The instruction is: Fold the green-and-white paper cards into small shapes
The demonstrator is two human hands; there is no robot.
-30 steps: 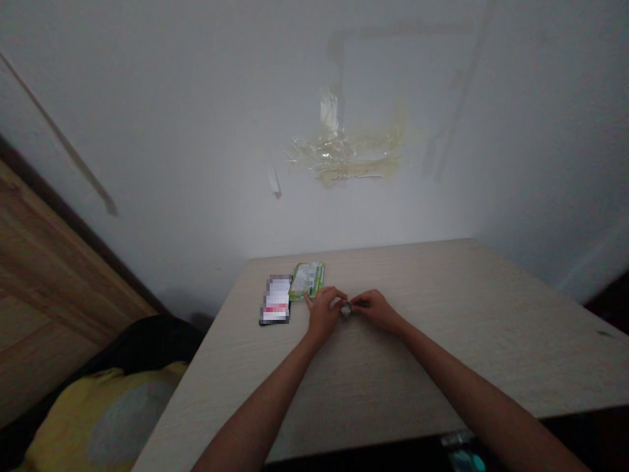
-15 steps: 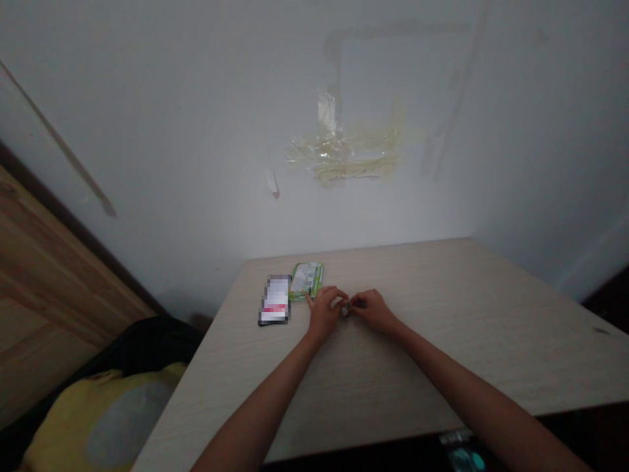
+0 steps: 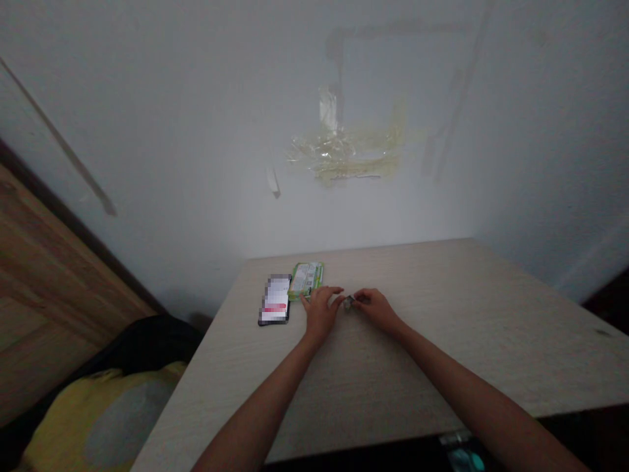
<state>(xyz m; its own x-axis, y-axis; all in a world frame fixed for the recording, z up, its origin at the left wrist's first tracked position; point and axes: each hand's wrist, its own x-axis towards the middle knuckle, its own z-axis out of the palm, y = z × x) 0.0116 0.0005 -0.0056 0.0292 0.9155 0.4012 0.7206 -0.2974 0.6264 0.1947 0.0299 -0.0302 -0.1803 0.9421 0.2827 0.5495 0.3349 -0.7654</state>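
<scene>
Both my hands meet near the middle of a pale wooden table [image 3: 442,341]. My left hand [image 3: 322,309] and my right hand [image 3: 376,307] each pinch a small grey object [image 3: 348,302] held between their fingertips, just above the tabletop. The object is too small and dim to name. A green and white packet [image 3: 307,280] lies flat just beyond my left hand, almost touching its fingers. A phone [image 3: 276,299] with a lit screen lies to the left of the packet.
A white wall [image 3: 196,131] with old tape remains [image 3: 344,151] rises right behind the table. Left of the table lie a yellow and grey cushion [image 3: 98,419], dark fabric [image 3: 142,341] and a wooden panel [image 3: 44,288]. A teal object [image 3: 464,455] shows below the near edge.
Both hands have shifted slightly away from me on the table, still joined on the small object. Nothing else has moved.
</scene>
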